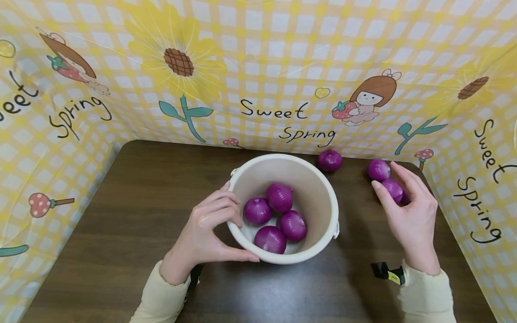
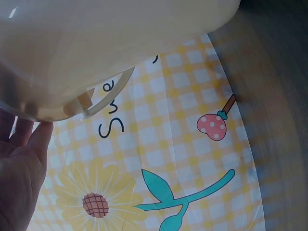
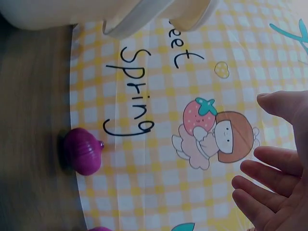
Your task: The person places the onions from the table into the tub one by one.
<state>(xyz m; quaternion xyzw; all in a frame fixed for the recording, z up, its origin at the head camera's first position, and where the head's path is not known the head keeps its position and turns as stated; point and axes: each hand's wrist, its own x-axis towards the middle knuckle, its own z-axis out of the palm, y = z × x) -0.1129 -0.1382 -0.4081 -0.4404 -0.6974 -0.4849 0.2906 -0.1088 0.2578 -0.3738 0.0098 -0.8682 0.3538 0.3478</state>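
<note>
A white bucket [image 1: 332, 188] stands mid-table with several purple onions [image 1: 279, 197] inside. My left hand [image 1: 210, 224] grips its left rim, the thumb stretched along the near side; in the left wrist view the fingertips [image 2: 44, 132] touch the rim. My right hand [image 1: 414, 211] is over the table's right side, thumb and fingers spread about an onion [image 1: 392, 190]. The right wrist view shows this hand [image 3: 276, 178] with parted fingers and nothing between them. Beside that onion lies another onion [image 1: 378, 170]. A further onion [image 1: 330, 160] sits right behind the bucket.
The dark wooden table [image 1: 121, 215] is walled at the back and sides by a yellow checked cloth [image 1: 258, 58] with printed flowers and words. The bucket's handle [image 2: 113, 94] hangs at its side. A black strap piece [image 1: 387, 272] juts from the right wrist.
</note>
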